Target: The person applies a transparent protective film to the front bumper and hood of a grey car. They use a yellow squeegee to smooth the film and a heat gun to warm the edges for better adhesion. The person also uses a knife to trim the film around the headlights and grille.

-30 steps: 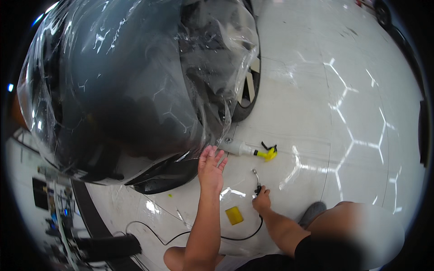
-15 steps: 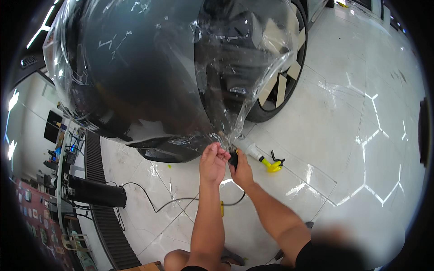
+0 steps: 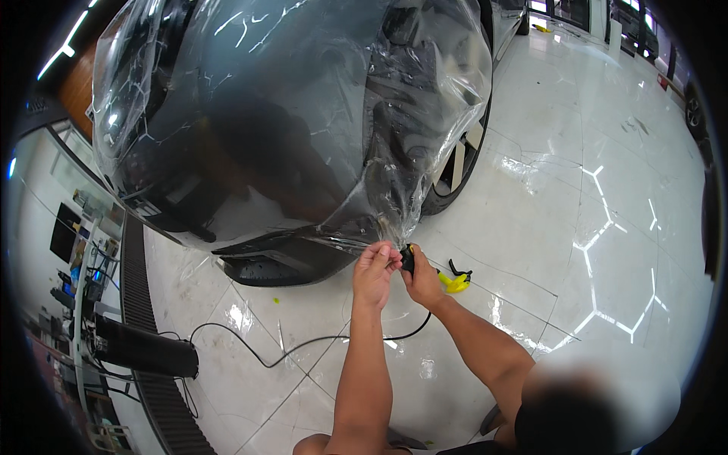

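A dark grey car [image 3: 258, 114] fills the upper left, draped in loose clear plastic film [image 3: 425, 98]. My left hand [image 3: 374, 271] pinches the film's hanging lower edge at the car's front corner. My right hand [image 3: 422, 277] is right beside it, closed on a small black tool [image 3: 408, 259] held up against the film. A black cable [image 3: 303, 345] runs from near my hands across the floor to the left.
A yellow and black tool [image 3: 457, 280] lies on the glossy white tiled floor [image 3: 591, 227] just right of my hands. A black box-shaped device [image 3: 144, 350] and a ribbed black floor strip [image 3: 163, 394] sit at the lower left. The car's front wheel [image 3: 459, 163] is behind the film.
My right hand came up from the floor with the black tool and joined my left hand at the film's edge. The view has shifted closer to the car.
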Available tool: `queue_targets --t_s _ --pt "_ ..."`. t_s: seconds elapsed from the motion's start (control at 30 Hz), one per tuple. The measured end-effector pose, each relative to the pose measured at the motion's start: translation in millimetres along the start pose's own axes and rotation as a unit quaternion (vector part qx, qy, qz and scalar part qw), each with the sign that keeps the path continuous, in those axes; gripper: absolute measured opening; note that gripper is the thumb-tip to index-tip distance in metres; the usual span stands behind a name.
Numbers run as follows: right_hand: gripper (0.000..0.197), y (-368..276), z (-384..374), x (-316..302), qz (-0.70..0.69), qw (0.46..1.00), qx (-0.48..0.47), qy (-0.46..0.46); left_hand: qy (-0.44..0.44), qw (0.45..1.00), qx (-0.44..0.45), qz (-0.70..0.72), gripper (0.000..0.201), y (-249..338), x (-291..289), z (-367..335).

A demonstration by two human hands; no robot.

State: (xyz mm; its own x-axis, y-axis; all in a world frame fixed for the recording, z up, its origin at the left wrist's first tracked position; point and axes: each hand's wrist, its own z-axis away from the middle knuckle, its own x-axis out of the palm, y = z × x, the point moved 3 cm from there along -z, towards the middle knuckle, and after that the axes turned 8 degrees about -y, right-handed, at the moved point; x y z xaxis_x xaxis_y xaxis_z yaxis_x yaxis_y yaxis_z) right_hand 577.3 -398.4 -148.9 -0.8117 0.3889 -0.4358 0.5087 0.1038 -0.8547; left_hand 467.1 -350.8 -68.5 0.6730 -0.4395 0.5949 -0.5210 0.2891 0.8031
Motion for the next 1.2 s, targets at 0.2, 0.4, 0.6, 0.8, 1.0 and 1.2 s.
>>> queue_targets --t_s 0.2,0.4,0.6,0.8,1.0,1.2 --pt "0.061 7.3 -0.5 4.6 0.040 0.999 0.004 -0.012 0.059 0.991 0.002 -0.121 0.021 -4.4 -11.8 -13.2" --pt "0.060 2.4 0.5 -2.0 -0.003 0.999 0.018 -0.038 0.033 0.995 0.001 -0.091 0.024 -6.8 -12.2 -5.8" --pt "0.060 32.2 9.7 -4.9 0.016 0.994 0.088 -0.066 -0.005 0.984 -0.058 -0.168 0.027 -1.5 -8.0 -13.8" --pt "0.076 109.3 72.3 12.9 0.093 0.934 0.249 -0.237 0.073 0.980 -0.010 -0.187 0.029 -5.3 -12.5 -30.8" --pt "0.063 24.5 -29.3 -31.3 -0.371 0.897 0.167 -0.172 0.018 0.978 -0.035 -0.205 0.031 -1.7 -25.0 -25.7" --pt "0.022 -45.5 -97.9 -63.6 -0.550 0.829 0.062 -0.080 -0.018 0.969 -0.054 -0.242 0.031 -3.4 -22.5 -26.0"
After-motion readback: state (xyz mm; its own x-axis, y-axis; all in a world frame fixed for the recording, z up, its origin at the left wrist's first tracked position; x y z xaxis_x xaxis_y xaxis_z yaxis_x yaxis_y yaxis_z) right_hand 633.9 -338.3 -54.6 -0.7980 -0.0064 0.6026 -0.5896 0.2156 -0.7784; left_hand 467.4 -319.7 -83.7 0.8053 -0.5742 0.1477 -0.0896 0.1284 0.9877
